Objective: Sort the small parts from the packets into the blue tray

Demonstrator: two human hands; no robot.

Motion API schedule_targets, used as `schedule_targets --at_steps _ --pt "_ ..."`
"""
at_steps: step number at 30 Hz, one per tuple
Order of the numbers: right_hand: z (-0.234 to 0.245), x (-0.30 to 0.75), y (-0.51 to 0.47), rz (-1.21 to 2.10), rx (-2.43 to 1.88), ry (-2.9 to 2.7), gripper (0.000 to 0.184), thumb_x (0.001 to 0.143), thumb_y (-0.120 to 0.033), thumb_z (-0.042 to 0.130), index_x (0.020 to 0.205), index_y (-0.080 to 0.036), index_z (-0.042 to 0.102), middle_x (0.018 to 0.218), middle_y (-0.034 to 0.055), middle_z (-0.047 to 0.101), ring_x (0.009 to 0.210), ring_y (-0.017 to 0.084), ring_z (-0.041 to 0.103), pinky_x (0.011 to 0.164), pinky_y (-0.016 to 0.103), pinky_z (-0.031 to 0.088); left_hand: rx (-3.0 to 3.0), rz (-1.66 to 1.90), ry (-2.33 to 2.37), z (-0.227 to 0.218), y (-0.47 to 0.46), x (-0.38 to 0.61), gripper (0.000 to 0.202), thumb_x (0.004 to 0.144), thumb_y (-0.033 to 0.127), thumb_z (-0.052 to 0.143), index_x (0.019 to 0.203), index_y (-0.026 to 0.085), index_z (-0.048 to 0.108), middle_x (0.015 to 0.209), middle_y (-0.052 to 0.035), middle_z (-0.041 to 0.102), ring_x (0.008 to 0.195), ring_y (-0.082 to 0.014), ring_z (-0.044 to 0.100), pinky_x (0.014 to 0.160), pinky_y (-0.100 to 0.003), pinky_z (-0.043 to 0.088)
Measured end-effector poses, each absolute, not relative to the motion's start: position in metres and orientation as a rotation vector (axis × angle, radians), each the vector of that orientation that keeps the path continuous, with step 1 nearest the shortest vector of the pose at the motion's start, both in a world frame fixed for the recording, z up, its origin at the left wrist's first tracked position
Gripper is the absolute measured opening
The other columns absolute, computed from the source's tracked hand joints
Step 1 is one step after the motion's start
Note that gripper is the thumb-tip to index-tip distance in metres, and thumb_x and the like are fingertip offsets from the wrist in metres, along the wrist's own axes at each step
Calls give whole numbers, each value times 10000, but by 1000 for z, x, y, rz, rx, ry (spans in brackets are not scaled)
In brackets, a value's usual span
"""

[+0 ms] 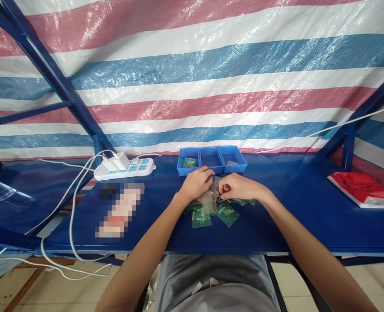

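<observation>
A clear plastic bag [208, 202] with small dark parts in it lies on the blue table. My left hand [196, 185] is closed on its upper left edge. At the bag's right side my right hand [237, 187] has its fingers curled and pinched among the small parts; what they hold, if anything, is hidden. Just below lie small green packets, one green packet [201, 216] with thin pieces inside, another green packet [227, 214] to its right, and more partly under the bag and my right hand. Behind my hands stands a blue three-compartment tray [211, 170].
The tray's left compartment holds a green packet [189, 162]; its right one holds a small pale piece. A white power strip [126, 172] with cables is at left, near a blurred-out patch. A red-and-white package [362, 188] lies at right. Blue frame posts flank the striped sheet [211, 104].
</observation>
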State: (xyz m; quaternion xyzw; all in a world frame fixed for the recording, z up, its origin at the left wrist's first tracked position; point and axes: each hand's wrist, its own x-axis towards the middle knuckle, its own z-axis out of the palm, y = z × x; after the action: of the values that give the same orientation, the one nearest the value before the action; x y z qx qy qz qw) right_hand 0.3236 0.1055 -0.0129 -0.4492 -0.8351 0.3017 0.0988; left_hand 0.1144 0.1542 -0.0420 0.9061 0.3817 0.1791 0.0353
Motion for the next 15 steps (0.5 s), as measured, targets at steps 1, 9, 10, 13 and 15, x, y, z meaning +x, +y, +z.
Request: schedule_targets --at_steps 1,9,10,13,15 --pt "-13 322 104 892 -1324 -2473 97 787 -279 635 745 -193 654 700 -3 580 606 129 484 563 260 322 2781 555 1169 -42 154 114 296 1001 270 408 1163 236 654 1104 -47 647 914 -189 660 678 -280 486" --pt "-13 319 101 814 -1319 -2490 116 757 -143 568 662 -196 607 640 3 583 572 129 465 547 266 302 2780 596 1145 -41 153 115 267 995 250 422 1124 234 655 1069 -57 633 871 -189 653 673 -283 487" --pt "-13 320 101 813 -1312 -2490 112 766 -157 572 667 -197 605 635 2 575 568 129 457 546 265 302 2786 594 1149 -41 153 115 264 992 245 426 1124 235 655 1072 -57 630 876 -191 653 675 -282 488" --pt "-11 321 103 782 -1272 -2449 101 802 -204 571 711 -203 616 659 3 583 585 137 470 558 263 324 2799 599 1148 -40 154 115 256 981 231 441 1120 235 656 1073 -61 620 896 -193 650 672 -271 486" --pt "-7 321 103 748 -1246 -2385 100 823 -222 563 754 -204 633 711 15 620 624 148 514 586 264 354 2790 619 1125 -40 154 114 251 980 228 447 1114 235 659 1066 -61 614 888 -186 644 670 -263 483"
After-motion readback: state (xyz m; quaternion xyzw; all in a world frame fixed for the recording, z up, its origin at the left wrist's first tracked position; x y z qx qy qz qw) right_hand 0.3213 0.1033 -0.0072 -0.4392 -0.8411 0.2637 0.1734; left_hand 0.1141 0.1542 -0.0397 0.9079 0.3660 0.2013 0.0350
